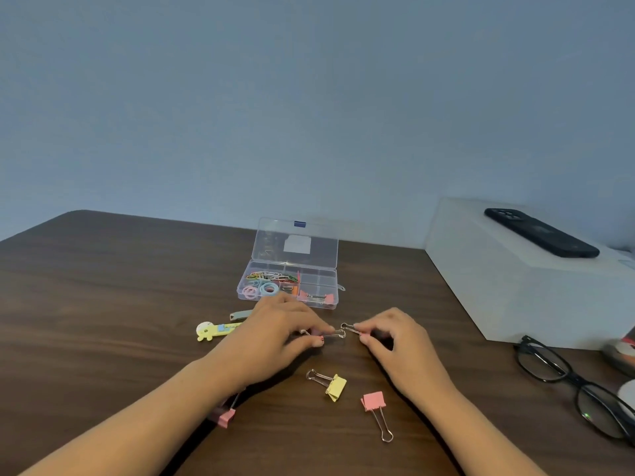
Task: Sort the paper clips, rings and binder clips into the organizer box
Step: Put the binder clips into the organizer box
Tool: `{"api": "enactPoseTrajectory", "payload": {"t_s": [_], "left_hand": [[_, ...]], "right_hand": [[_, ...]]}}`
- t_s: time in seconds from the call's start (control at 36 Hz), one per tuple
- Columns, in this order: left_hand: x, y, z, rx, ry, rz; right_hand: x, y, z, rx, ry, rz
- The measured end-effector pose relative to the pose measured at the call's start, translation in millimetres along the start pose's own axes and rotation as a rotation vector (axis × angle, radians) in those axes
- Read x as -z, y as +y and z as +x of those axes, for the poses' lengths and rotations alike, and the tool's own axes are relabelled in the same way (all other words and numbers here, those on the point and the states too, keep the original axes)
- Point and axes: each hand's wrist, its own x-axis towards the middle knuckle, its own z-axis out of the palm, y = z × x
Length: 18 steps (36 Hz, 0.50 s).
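Observation:
The clear organizer box (324,274) stands open at the back of the wooden table, with coloured paper clips, pastel rings and pink binder clips in its compartments. My left hand (281,333) pinches a binder clip (335,334) by its wire handle. My right hand (391,338) pinches another binder clip (348,327) the same way; the two handles nearly touch between my hands. Both clip bodies are hidden under my fingers. Nearer me lie a yellow binder clip (335,386), a pink binder clip (374,403) and a second pink binder clip (225,415) partly under my left forearm.
A yellow cartoon-shaped cutter (214,330) and a nail clipper (240,315) lie left of my left hand. A white box (515,286) with a dark phone (541,233) on top stands at the right. Black glasses (577,389) lie in front of it.

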Motion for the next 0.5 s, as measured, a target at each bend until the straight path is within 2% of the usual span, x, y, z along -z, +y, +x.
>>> {"api": "enactPoseTrajectory", "payload": {"t_s": [0.17,0.25,0.42,0.5], "left_hand": [[11.9,-14.5,13.2,0.083,0.097,-0.042],[19.8,-23.3,23.6,0.194,0.068,-0.045],[29.6,-32.1,47.5,0.259,0.004,-0.012],[27.2,-37.3,57.7,0.275,-0.025,-0.014]], "right_hand": [[-0.5,-1.7,1.7,-0.004,-0.024,-0.042],[-0.5,-2.6,3.0,-0.005,-0.029,-0.046],[0.7,-8.0,13.3,-0.03,0.087,0.196],[5.2,-17.5,30.9,-0.028,0.125,0.225]]}}
